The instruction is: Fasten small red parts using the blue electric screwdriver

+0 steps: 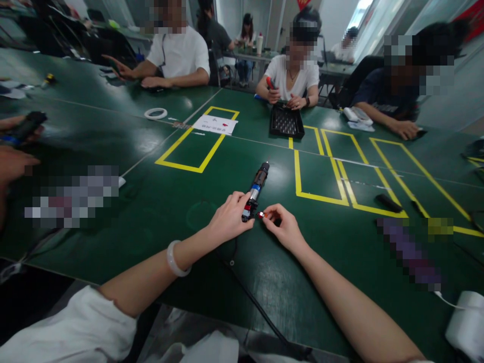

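Here, a slim dark tool (pixel 255 191) lies on the green table (pixel 204 252), short of the black tray (pixel 286 133), its long axis running from the hands roughly toward it. The left hand (pixel 231 216), nearer, clasps the end farthest from the tray; just beside, the right hand (pixel 283 226) pinches a small red piece (pixel 261 215). A co-worker (pixel 304 76) sits behind the tray.

Indoor light, med-dim & fairly even; brightest patch = window (pixel 363 14), far right. Green table (pixel 159 242) has soft glare just nr-side of right hand (pixel 282 224), pale sheen far left too. Deep shadow under table, nr left. Tool (pixel 258 186) & left hand (pixel 230 214) fairly sharp, bg soft. Wide-angle stretch at L/R edges, e.g. white object (pixel 467 322) nr right; pixel blocks (pixel 75 196) mask spots left, right & far
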The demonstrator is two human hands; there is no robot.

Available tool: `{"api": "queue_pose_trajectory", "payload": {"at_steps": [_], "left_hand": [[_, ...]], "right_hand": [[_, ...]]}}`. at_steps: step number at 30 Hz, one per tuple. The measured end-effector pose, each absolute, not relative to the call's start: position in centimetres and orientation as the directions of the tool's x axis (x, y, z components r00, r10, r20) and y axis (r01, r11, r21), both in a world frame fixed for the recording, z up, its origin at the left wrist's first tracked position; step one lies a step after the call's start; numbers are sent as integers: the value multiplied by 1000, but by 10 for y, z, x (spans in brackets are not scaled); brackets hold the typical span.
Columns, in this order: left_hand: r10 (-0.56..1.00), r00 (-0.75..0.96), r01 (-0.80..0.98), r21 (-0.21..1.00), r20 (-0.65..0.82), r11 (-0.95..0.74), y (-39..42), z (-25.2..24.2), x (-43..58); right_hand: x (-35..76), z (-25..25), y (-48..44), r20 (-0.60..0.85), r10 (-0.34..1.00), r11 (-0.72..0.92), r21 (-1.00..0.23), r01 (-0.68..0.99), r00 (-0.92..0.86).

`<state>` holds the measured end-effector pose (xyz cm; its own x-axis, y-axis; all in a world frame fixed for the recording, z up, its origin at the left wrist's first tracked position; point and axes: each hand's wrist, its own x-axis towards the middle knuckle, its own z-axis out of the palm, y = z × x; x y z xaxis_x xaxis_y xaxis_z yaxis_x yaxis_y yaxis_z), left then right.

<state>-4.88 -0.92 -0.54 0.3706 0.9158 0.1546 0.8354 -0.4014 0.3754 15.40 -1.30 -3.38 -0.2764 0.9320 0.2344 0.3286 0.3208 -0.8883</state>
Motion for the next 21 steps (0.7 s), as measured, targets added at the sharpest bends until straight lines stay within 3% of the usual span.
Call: {"api": "queue_pose_trajectory", "payload": {"at_steps": [11, 21], "left_hand": [[925, 348, 876, 300, 151, -378, -18, -3, -37], [934, 320, 894, 275, 157, -352, -16, -3, -35]], "right_hand": [[149, -40, -8, 324, 894, 438, -784, 440, -311], [151, -34, -14, 296, 902, 406, -828, 387, -313]]}}
